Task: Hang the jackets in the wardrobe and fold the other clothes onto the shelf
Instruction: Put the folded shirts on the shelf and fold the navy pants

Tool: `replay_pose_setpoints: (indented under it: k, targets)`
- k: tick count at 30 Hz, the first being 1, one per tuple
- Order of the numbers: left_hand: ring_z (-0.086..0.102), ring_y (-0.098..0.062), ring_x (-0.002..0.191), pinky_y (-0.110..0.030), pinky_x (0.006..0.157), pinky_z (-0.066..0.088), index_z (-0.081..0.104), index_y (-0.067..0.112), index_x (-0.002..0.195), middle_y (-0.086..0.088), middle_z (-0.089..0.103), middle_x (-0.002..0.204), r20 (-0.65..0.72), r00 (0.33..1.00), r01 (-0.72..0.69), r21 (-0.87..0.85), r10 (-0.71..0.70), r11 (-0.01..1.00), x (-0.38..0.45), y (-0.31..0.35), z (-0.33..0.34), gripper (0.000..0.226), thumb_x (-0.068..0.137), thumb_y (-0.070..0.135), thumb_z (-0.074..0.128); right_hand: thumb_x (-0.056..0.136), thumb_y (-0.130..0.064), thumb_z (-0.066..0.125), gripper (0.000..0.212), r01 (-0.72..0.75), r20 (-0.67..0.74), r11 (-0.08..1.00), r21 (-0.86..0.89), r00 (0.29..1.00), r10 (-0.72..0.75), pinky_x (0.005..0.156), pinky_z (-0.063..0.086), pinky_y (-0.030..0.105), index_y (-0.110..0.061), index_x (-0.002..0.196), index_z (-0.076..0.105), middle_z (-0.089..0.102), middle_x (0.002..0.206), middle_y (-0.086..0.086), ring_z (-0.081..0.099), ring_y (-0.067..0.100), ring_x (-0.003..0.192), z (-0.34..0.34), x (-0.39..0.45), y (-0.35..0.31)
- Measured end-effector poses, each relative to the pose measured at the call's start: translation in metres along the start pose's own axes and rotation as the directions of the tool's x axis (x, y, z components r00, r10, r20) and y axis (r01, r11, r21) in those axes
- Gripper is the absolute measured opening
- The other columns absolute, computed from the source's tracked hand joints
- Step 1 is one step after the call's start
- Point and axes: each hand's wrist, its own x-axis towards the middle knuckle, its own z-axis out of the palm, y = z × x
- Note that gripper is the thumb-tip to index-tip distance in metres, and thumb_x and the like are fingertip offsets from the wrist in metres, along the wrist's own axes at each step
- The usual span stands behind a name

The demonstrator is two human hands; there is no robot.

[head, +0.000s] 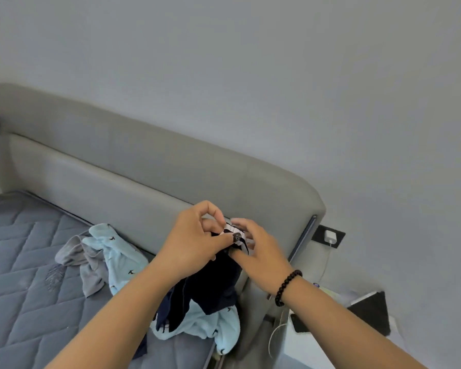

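The navy garment [213,286] hangs from our two hands above the right side of the bed, its top edge gathered up where a white-striped band and a dark button [237,237] show between our fingers. Our left hand [194,243] has its grip curled round that top edge, thumb and forefinger pinching the cloth just beside the button. Our right hand [261,251] meets it from the other side, fingers curled and pinching the same striped edge, so that the two hands are touching or very nearly so. A dark beaded bracelet [286,288] sits on our right wrist.

Below the navy garment its lower folds drape onto a light blue garment [117,259] with small dark bird shapes, which lies crumpled on the blue quilted mattress [19,262]. A grey garment [88,267] lies against the left side of the light blue one, also crumpled.

Behind the clothes runs the grey padded headboard [144,166]. To its right, on the wall, a white charger [330,237] sits in a black socket plate, and its thin white cable falls toward a bedside stand where a dark phone [298,323] and a dark tablet-like slab [370,310] lie.
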Motion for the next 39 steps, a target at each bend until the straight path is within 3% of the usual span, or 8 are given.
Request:
replay_pose_setpoints:
  k: [5,9,13,18,23,30,35,39]
  targets:
    - [0.044,-0.012,0.041,-0.020,0.041,0.041,0.052,0.014,0.081,-0.003,0.065,0.057,0.029,0.994,-0.108,-0.049,0.109,0.993,-0.071,0.061,0.040,0.025,0.079,0.001,0.073,0.086,-0.016,0.065,0.006,0.022,-0.086,0.999,-0.046,0.996,-0.026,0.063,0.046,0.017,-0.022,0.089,0.066,0.064,0.074,-0.009,0.056,0.001,0.068,-0.063,-0.084,-0.043]
    - [0.046,-0.010,0.049,-0.022,0.053,0.044,0.057,0.018,0.088,0.001,0.073,0.072,0.001,0.982,-0.187,-0.103,0.188,0.977,-0.120,0.104,0.069,0.023,0.078,0.008,0.075,0.088,-0.017,0.063,0.008,0.010,-0.195,1.000,-0.027,0.981,-0.015,0.059,0.043,0.020,-0.014,0.082,0.067,0.062,0.070,-0.003,0.052,0.008,0.063,-0.110,-0.147,-0.076]
    - [0.053,0.002,0.071,-0.010,0.063,0.041,0.056,0.031,0.097,0.023,0.066,0.096,-0.098,0.947,-0.306,0.008,0.305,0.952,-0.157,0.125,0.100,0.034,0.074,0.021,0.078,0.088,-0.015,0.063,0.019,-0.057,-0.283,0.998,0.022,0.957,0.061,0.060,0.039,0.029,0.000,0.077,0.061,0.057,0.069,0.007,0.049,0.015,0.063,-0.151,-0.192,-0.102]
    - [0.053,0.006,0.093,-0.024,0.078,0.050,0.047,0.037,0.111,0.017,0.053,0.113,0.029,0.947,-0.320,0.030,0.319,0.947,-0.190,0.138,0.137,0.035,0.084,0.030,0.068,0.088,-0.013,0.060,0.022,-0.103,-0.444,0.992,0.077,0.887,0.127,0.059,0.038,0.028,0.004,0.075,0.056,0.053,0.068,0.009,0.047,0.016,0.062,-0.202,-0.250,-0.127]
    - [0.044,-0.005,0.105,-0.022,0.083,0.042,0.049,0.032,0.114,0.018,0.049,0.103,0.249,0.876,-0.458,0.153,0.414,0.876,-0.207,0.143,0.170,0.036,0.083,0.031,0.066,0.088,-0.015,0.060,0.031,-0.160,-0.606,0.983,0.094,0.774,0.184,0.060,0.032,0.029,0.002,0.068,0.045,0.044,0.065,0.007,0.040,0.015,0.062,-0.240,-0.315,-0.142]
    - [0.062,-0.015,0.091,-0.036,0.085,0.050,0.058,0.023,0.107,0.006,0.067,0.097,0.678,0.675,-0.572,0.234,0.289,0.786,-0.238,0.131,0.216,0.024,0.087,0.033,0.066,0.089,-0.015,0.060,0.026,-0.306,-0.796,0.937,0.167,0.520,0.311,0.064,0.038,0.031,0.007,0.077,0.052,0.051,0.070,0.009,0.046,0.018,0.067,-0.267,-0.433,-0.159]
    - [0.057,-0.015,0.071,-0.030,0.070,0.039,0.043,0.031,0.078,0.009,0.059,0.070,0.784,0.518,-0.743,0.215,0.342,0.634,-0.263,0.142,0.251,0.026,0.088,0.044,0.064,0.089,-0.017,0.062,0.018,-0.470,-0.894,0.859,0.201,0.272,0.357,0.065,0.049,0.036,0.001,0.086,0.066,0.064,0.077,0.019,0.056,0.019,0.072,-0.267,-0.535,-0.180]
    - [0.056,-0.011,0.067,-0.018,0.058,0.040,0.050,0.026,0.085,0.003,0.063,0.078,0.843,0.382,-0.697,-0.007,0.378,0.717,-0.302,0.170,0.282,0.016,0.090,0.032,0.065,0.089,-0.013,0.061,0.022,-0.562,-0.941,0.789,0.248,0.055,0.335,0.068,0.042,0.032,0.009,0.089,0.064,0.066,0.088,0.027,0.054,0.021,0.073,-0.259,-0.627,-0.206]
